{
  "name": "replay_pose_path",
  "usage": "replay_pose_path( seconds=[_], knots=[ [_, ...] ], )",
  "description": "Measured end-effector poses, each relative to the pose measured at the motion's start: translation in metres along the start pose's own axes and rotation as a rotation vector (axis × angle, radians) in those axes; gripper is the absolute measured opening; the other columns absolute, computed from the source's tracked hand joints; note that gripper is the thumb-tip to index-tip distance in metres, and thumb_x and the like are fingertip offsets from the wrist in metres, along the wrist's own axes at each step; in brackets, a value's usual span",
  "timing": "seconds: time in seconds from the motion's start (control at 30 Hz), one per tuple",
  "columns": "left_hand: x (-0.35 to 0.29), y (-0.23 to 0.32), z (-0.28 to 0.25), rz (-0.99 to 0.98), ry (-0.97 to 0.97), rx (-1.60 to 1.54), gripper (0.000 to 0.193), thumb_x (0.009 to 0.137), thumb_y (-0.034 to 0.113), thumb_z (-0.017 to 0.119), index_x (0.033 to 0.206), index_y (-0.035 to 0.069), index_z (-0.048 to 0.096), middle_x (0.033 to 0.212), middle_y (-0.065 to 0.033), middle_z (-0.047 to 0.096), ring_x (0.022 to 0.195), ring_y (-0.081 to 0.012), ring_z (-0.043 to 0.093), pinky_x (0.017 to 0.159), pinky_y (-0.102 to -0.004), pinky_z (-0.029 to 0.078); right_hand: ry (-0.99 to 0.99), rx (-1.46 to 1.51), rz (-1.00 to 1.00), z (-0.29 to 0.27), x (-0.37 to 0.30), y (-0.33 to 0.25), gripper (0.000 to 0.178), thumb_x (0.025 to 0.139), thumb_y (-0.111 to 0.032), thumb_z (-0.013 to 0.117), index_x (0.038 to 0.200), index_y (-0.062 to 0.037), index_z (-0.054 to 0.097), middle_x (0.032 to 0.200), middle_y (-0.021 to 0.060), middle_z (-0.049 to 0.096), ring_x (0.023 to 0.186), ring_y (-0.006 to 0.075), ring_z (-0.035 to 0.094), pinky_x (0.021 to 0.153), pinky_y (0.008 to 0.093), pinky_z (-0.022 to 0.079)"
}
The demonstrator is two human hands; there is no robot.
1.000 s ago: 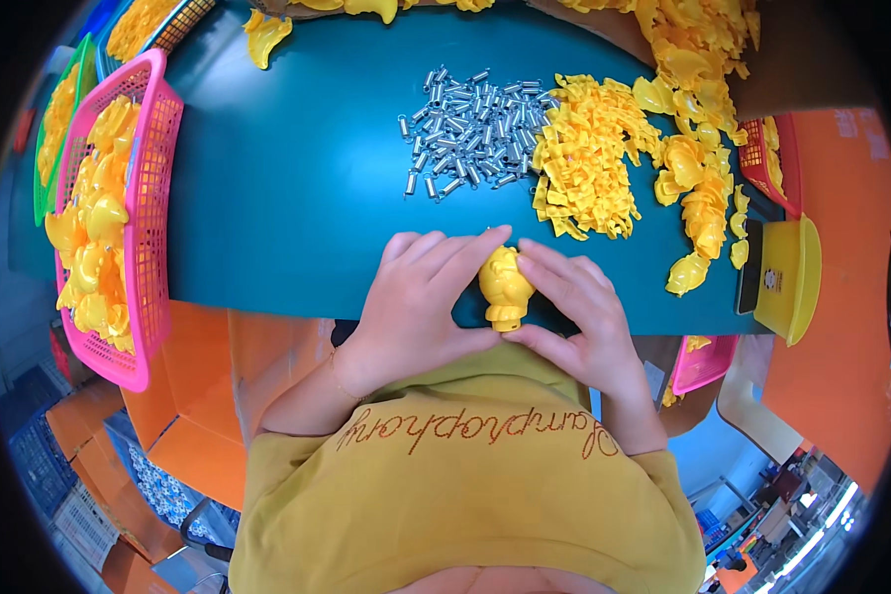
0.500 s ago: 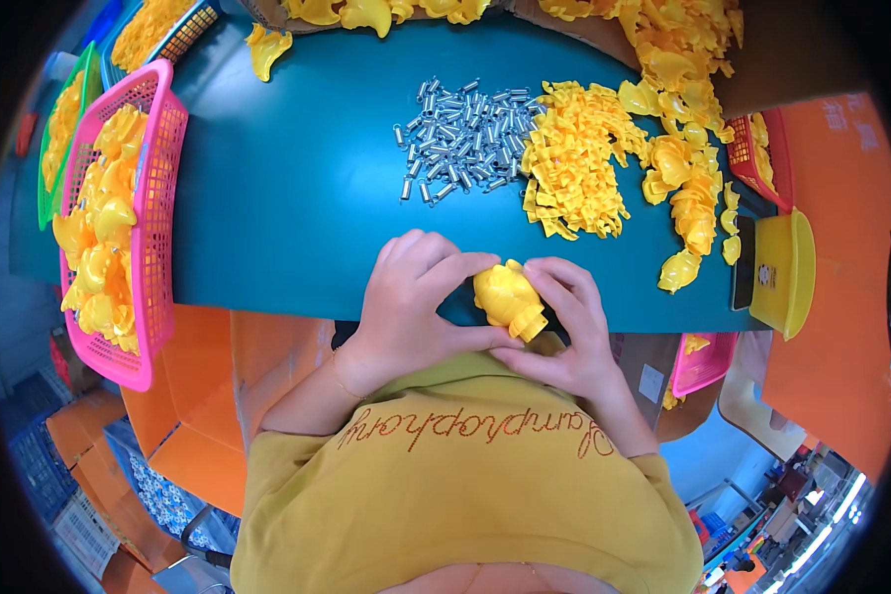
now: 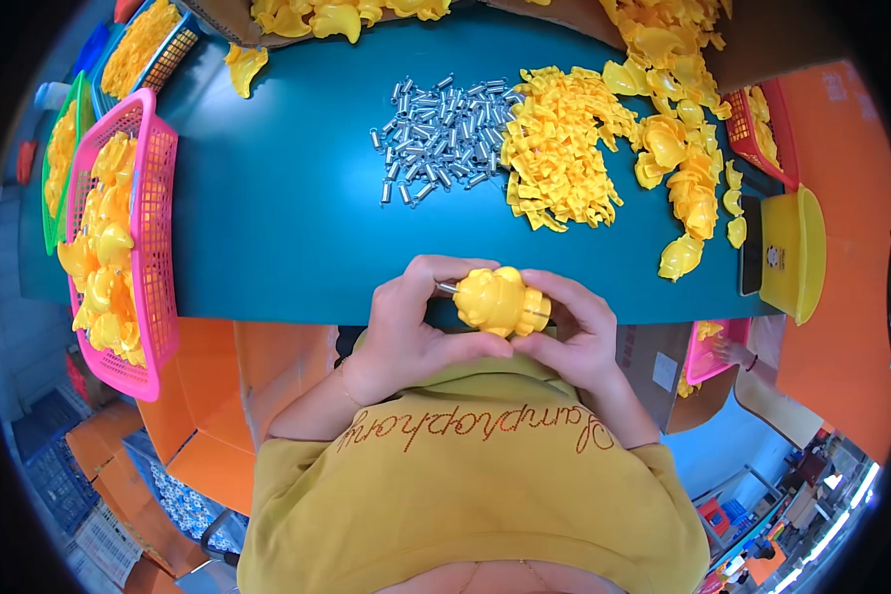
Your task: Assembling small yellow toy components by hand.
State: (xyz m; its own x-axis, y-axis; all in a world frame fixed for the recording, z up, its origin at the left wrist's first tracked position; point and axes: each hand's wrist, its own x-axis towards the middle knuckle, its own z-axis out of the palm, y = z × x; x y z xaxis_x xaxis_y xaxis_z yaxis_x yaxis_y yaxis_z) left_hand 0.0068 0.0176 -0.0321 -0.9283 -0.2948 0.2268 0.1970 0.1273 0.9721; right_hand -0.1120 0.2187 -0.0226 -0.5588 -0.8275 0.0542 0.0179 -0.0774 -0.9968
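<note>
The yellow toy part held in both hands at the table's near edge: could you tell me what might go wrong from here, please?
1. The yellow toy part is held by the left hand and right hand right at the teal table's near edge; if it slips, it may drop off the table.
2. A small metal piece sticks out at its left side and could pop loose.
3. The pile of metal springs touches the heap of small yellow pieces, so they may mix.
</note>
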Motion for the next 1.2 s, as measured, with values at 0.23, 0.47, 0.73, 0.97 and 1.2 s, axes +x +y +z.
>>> replay_pose_path(
  seconds=[0.23,0.47,0.73,0.97,1.2],
  knots=[
    [0.005,0.009,-0.011,-0.024,-0.112,0.085,0.073,0.087,0.023,0.088,0.149,0.004,0.055,0.142,-0.0130,0.066,0.124,-0.0272,0.068,0.101,-0.0372,0.056,0.036,0.036,-0.041,0.002,0.008,-0.005,0.062,0.089,0.004,0.079,0.146,0.0042,0.055,0.142,0.0162,0.053,0.131,0.0255,0.058,0.107,0.0354,0.053],
    [0.012,0.014,-0.020,-0.060,-0.200,0.052,0.066,0.087,0.020,0.087,0.145,0.007,0.060,0.139,-0.0131,0.067,0.124,-0.0285,0.066,0.103,-0.0377,0.054,0.012,-0.243,-0.080,-0.003,0.006,-0.004,0.060,0.088,0.001,0.081,0.144,0.0009,0.059,0.139,0.0151,0.055,0.125,0.0216,0.060,0.101,0.0331,0.054],
    [0.013,0.022,-0.014,-0.015,-0.103,0.335,0.062,0.072,0.011,0.096,0.127,0.002,0.071,0.122,-0.0127,0.072,0.106,-0.0245,0.071,0.091,-0.0345,0.057,0.007,-0.447,-0.237,0.002,0.022,-0.026,0.056,0.088,-0.010,0.084,0.139,-0.0023,0.064,0.143,0.0191,0.062,0.123,0.0328,0.065,0.102,0.0399,0.053],
    [0.009,0.018,-0.012,-0.028,-0.102,0.257,0.041,0.083,0.003,0.087,0.122,0.001,0.074,0.127,-0.0166,0.075,0.097,-0.0209,0.072,0.083,-0.0311,0.057,0.063,-0.319,-0.205,0.006,0.017,-0.008,0.034,0.094,-0.009,0.077,0.127,-0.0023,0.071,0.136,0.0199,0.067,0.122,0.0328,0.067,0.102,0.0406,0.054],
    [0.010,0.014,0.000,0.118,-0.018,0.258,0.027,0.086,0.002,0.084,0.112,0.002,0.075,0.120,-0.0177,0.078,0.083,-0.0195,0.071,0.074,-0.0302,0.056,0.114,-0.257,-0.240,0.009,0.014,-0.004,0.019,0.097,-0.004,0.072,0.116,-0.0021,0.068,0.134,0.0214,0.066,0.123,0.0345,0.066,0.101,0.0420,0.055]
  ],
)
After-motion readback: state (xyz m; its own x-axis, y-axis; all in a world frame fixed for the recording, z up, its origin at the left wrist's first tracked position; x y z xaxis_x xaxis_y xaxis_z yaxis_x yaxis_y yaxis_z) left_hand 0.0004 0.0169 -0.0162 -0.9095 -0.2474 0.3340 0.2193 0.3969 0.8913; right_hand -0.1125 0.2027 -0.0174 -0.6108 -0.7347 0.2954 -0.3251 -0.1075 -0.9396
